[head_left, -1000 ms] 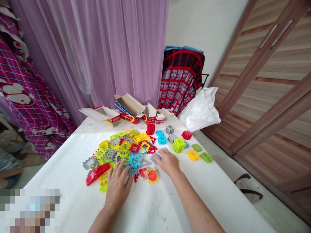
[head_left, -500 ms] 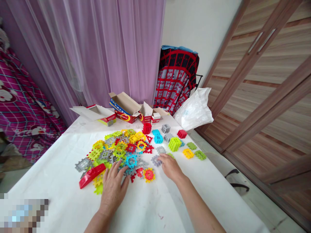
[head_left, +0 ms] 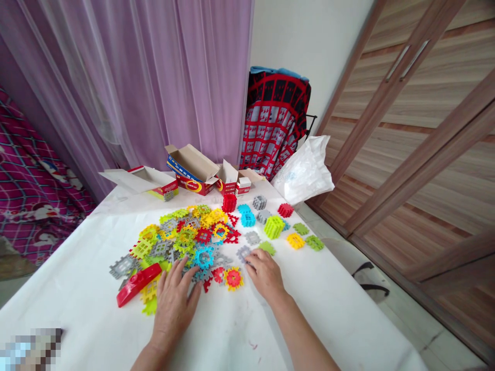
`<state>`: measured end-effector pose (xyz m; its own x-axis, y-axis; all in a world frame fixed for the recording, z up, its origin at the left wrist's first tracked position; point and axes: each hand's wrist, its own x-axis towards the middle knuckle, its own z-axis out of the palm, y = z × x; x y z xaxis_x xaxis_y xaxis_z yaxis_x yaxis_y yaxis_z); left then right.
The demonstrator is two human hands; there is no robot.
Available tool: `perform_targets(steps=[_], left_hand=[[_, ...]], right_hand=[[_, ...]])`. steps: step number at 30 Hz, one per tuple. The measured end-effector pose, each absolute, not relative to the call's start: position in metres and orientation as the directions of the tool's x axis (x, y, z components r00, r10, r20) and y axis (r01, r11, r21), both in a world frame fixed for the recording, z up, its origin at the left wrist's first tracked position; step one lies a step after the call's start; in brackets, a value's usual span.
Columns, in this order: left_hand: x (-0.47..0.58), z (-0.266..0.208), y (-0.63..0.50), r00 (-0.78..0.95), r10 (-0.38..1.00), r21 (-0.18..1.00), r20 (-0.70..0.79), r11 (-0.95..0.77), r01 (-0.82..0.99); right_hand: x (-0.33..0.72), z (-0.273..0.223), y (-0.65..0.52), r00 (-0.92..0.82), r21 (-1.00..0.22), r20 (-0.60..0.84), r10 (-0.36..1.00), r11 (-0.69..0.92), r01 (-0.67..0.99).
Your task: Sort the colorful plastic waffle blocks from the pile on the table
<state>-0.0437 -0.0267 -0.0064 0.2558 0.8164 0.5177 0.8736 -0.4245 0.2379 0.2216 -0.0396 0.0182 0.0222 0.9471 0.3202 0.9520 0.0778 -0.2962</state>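
Note:
A heap of flat interlocking plastic tiles (head_left: 185,237) in yellow, green, grey, red and blue lies on the white table (head_left: 240,330). My left hand (head_left: 174,301) rests palm down at the heap's near edge, fingers spread onto the tiles. My right hand (head_left: 265,273) lies to the right, its fingertips touching a grey tile (head_left: 243,253); a red and yellow round tile (head_left: 233,278) sits between the hands. A red curved piece (head_left: 138,283) lies left of my left hand.
Assembled cubes stand behind the heap: red (head_left: 229,202), blue (head_left: 247,219), green (head_left: 274,226). Open cardboard boxes (head_left: 193,172) line the far table edge, with a white plastic bag (head_left: 305,170) at its right corner. Behind hang a purple curtain (head_left: 154,77) and wooden wardrobe doors (head_left: 425,113).
My right hand has drawn back toward me, away from the cubes, to the grey tile. The left hand stays spread on the heap's near edge. The camera has shifted slightly.

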Motion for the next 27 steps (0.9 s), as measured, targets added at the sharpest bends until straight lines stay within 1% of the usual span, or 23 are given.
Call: perform_targets(steps=[5,10,15,23,27], left_hand=[[-0.047,-0.01,-0.024,0.28,0.803,0.203,0.525,-0.438,0.876],[-0.047,-0.009,-0.024,0.299,0.796,0.156,0.527,-0.436,0.886],[-0.046,-0.007,-0.025,0.296,0.784,0.151,0.545,-0.439,0.886],[-0.045,-0.006,-0.025,0.303,0.773,0.141,0.557,-0.448,0.883],[-0.046,-0.007,-0.024,0.309,0.78,0.145,0.544,-0.45,0.881]], right_hand=[[0.219,0.021,-0.04,-0.01,-0.292,0.312,0.95,0.106,0.951],[0.214,0.02,-0.04,-0.002,-0.306,0.303,0.953,0.1,0.947],[0.216,0.022,-0.039,-0.005,-0.3,0.282,0.96,0.093,0.95],[0.226,0.038,-0.024,-0.118,-0.166,0.109,0.987,0.135,0.977],[0.231,0.051,-0.017,-0.225,-0.093,-0.003,0.974,0.224,0.97]])
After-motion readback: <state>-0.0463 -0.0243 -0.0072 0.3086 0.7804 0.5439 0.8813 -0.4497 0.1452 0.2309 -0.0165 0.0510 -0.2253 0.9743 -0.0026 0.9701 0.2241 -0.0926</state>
